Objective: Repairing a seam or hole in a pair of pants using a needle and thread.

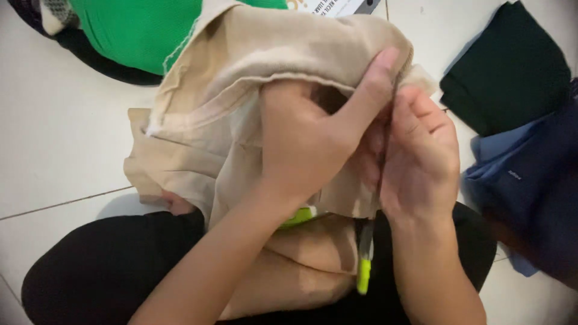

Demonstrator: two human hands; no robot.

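Together, left hand [313,138] and right hand [418,159] pinch the beige garment [241,78] — fingers closed on its hem — raised over the lap.

My left hand [307,144] and right hand [421,159] are bare, no rings or watch, forearms unsleeved. I wear black trousers [102,265] over my legs.

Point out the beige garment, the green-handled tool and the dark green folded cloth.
beige garment [241,78], head view, on its bunched upper folds.
green-handled tool [363,274], head view, on its bright green end.
dark green folded cloth [512,66], head view, on its flat middle.
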